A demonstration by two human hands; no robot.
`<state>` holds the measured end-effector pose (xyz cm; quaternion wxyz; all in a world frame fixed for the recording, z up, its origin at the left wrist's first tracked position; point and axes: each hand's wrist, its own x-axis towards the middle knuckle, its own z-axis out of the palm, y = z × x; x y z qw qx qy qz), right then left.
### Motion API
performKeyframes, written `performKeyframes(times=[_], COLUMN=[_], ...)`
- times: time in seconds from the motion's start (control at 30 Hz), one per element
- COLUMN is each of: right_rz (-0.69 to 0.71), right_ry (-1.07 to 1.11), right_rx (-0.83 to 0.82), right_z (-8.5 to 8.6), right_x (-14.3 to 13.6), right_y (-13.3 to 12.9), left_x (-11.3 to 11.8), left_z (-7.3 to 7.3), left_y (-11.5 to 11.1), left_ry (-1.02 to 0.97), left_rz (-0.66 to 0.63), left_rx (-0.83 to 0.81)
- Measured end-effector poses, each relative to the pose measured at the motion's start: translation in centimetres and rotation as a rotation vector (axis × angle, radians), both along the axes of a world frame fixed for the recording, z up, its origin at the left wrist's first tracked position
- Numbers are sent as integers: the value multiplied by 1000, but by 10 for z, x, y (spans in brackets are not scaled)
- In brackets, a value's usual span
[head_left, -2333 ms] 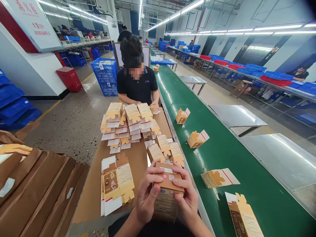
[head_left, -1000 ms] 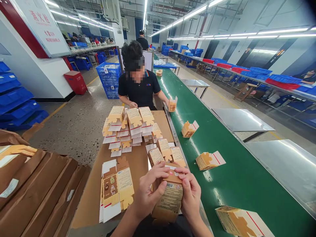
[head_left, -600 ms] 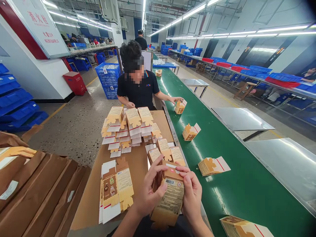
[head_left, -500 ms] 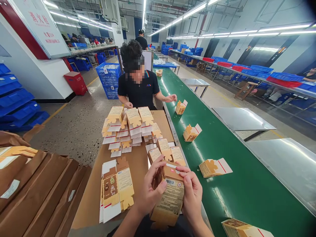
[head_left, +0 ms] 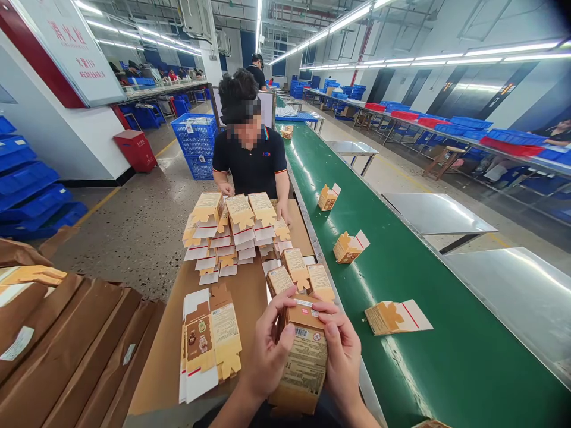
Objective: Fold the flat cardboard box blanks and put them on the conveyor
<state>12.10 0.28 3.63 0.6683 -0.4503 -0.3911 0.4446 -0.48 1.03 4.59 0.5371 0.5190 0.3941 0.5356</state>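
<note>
Between my two hands is a printed brown and tan cardboard box [head_left: 300, 362], its closed end with a barcode tilted up. My left hand [head_left: 273, 339] grips its left side, thumb on the front face. My right hand [head_left: 341, 342] holds the right side, fingers over the top edge. Just beyond stand a few similar boxes [head_left: 294, 267]. Flat folded cartons [head_left: 209, 339] lie in a stack to the left on the brown cardboard table cover [head_left: 169, 368]. Farther off is a pile of formed boxes [head_left: 236, 226] with white flaps sticking out.
A green conveyor belt [head_left: 383, 267] runs along my right, carrying spaced open-flapped boxes [head_left: 350, 246]. Opposite sits a co-worker [head_left: 250, 157], one hand at the pile. Brown paper-wrapped bundles [head_left: 75, 345] stand at left. Steel side tables [head_left: 437, 213] adjoin the belt's far side.
Boxes on the belt have moved toward me, the nearest almost out of view. The co-worker's hand has gone from over the belt to the box pile. My hands keep hold of the box.
</note>
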Motion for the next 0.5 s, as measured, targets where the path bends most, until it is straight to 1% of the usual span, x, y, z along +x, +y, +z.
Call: performKeyframes(times=[0.17, 0.3, 0.5], right_rz=[-10, -7, 4], right_ry=[0, -27, -61], right_rx=[2, 17, 79], right_z=[4, 1, -1], right_x=[-2, -2, -2], right_y=[0, 0, -1], left_x=[0, -1, -4], left_z=[5, 8, 7], left_y=[1, 2, 1], left_ry=[3, 18, 31], left_rz=[15, -1, -12], left_rx=[3, -14, 35])
